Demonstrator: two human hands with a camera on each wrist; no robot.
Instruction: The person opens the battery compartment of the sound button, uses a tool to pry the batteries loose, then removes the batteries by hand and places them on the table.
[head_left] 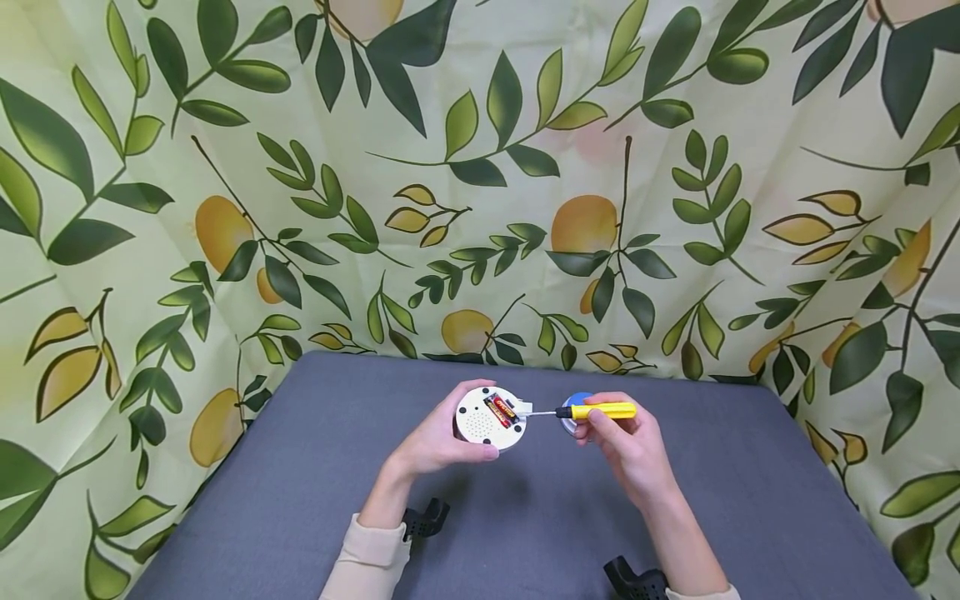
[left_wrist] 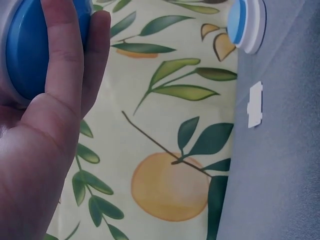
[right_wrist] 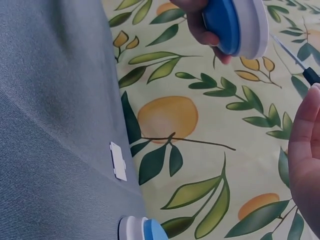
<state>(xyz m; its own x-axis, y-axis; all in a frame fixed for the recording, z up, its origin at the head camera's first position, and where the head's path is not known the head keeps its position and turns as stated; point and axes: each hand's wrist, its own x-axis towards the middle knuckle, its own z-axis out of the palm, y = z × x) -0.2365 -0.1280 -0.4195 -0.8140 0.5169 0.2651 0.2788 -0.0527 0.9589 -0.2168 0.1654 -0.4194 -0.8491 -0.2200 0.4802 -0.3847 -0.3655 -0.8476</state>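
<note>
Left hand (head_left: 441,435) grips a round white-and-blue plastic device (head_left: 478,427); right hand (head_left: 628,442) grasps a yellow-handled screwdriver (head_left: 600,411), tip at the device's red cylindrical batteries (head_left: 501,411). Apparently done: white plastic cover (left_wrist: 255,105) off, on grey bench (head_left: 262,500) beyond both hands. Likely remaining: battery work, cover refitting.

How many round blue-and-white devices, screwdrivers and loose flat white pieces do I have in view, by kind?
Round devices: 2 (one in the left hand, the held device; one on the table, the standing-by device)
Screwdriver: 1, in the right hand
Flat white piece: 1, on the table
Total: 4
</note>
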